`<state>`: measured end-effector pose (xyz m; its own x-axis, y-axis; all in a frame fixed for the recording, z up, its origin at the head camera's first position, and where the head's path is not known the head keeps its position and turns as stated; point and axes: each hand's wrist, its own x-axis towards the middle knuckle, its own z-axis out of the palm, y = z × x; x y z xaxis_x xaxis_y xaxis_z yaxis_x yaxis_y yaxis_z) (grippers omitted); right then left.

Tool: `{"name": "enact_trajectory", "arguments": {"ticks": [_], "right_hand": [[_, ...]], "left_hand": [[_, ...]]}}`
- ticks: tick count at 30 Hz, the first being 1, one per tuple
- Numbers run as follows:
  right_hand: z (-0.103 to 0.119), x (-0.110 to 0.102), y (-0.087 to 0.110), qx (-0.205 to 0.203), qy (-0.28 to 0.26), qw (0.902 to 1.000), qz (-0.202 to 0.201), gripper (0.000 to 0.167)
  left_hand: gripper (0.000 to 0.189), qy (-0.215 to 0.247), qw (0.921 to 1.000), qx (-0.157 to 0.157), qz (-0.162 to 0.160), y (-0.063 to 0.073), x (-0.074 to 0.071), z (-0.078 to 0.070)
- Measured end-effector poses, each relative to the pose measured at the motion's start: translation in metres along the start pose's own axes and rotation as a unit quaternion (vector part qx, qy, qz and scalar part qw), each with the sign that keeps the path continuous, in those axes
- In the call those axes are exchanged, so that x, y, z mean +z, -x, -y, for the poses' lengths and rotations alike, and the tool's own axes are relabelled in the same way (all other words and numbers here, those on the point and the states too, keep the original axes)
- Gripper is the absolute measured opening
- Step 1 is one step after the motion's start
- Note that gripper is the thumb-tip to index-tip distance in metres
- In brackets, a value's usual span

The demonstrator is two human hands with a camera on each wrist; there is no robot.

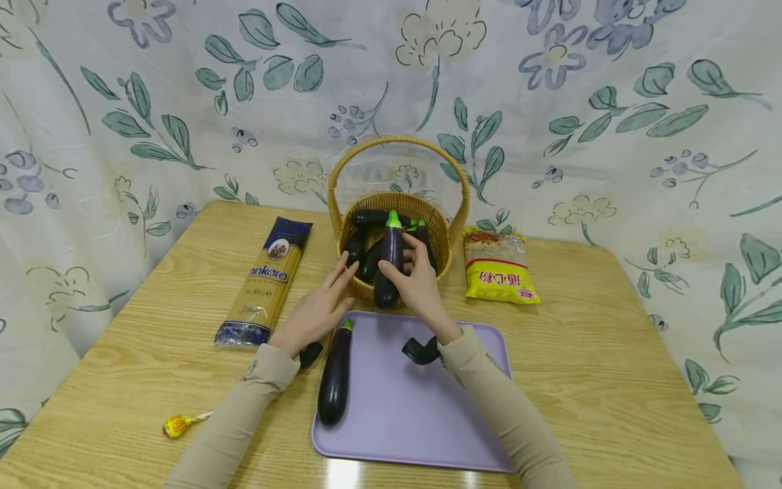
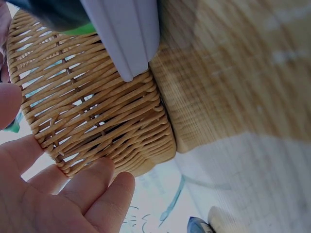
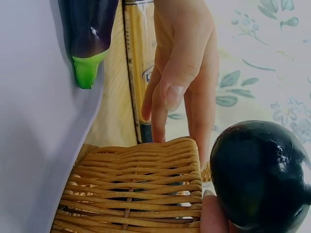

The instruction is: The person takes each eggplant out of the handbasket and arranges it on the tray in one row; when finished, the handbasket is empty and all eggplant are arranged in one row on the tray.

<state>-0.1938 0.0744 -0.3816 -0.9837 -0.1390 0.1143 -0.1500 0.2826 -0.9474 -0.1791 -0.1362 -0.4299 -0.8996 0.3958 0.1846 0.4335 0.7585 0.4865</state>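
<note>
My right hand (image 1: 417, 273) grips an eggplant (image 1: 389, 261) with a bright green stem end, held over the front of the wicker basket (image 1: 449, 261). In the right wrist view the rounded dark end of this eggplant (image 3: 260, 174) looms close, a fingertip against it. My left hand (image 1: 319, 309) reaches to the basket's front left side, its fingers extended and touching the woven wall (image 2: 97, 111) in the left wrist view. Several more eggplants (image 1: 373, 217) lie inside the basket. Another eggplant (image 1: 334, 377) lies along the left side of the lilac tray (image 1: 415, 414), stem toward the basket.
A pack of spaghetti (image 1: 265, 282) lies left of the basket, and a yellow bag of noodles (image 1: 499, 266) lies to its right. A wrapped lollipop (image 1: 178, 426) sits at the front left of the wooden table (image 1: 586, 367). Behind hangs a floral curtain (image 1: 391, 88).
</note>
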Motion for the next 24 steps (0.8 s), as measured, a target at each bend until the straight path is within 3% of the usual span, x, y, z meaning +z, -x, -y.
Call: {"name": "enact_trajectory", "arguments": {"ticks": [24], "right_hand": [[-0.004, -0.002, 0.019, 0.017, -0.020, 0.9989, 0.038, 0.075]], "left_hand": [[0.065, -0.002, 1.0000, 0.003, -0.002, 0.000, 0.000, 0.000]]}}
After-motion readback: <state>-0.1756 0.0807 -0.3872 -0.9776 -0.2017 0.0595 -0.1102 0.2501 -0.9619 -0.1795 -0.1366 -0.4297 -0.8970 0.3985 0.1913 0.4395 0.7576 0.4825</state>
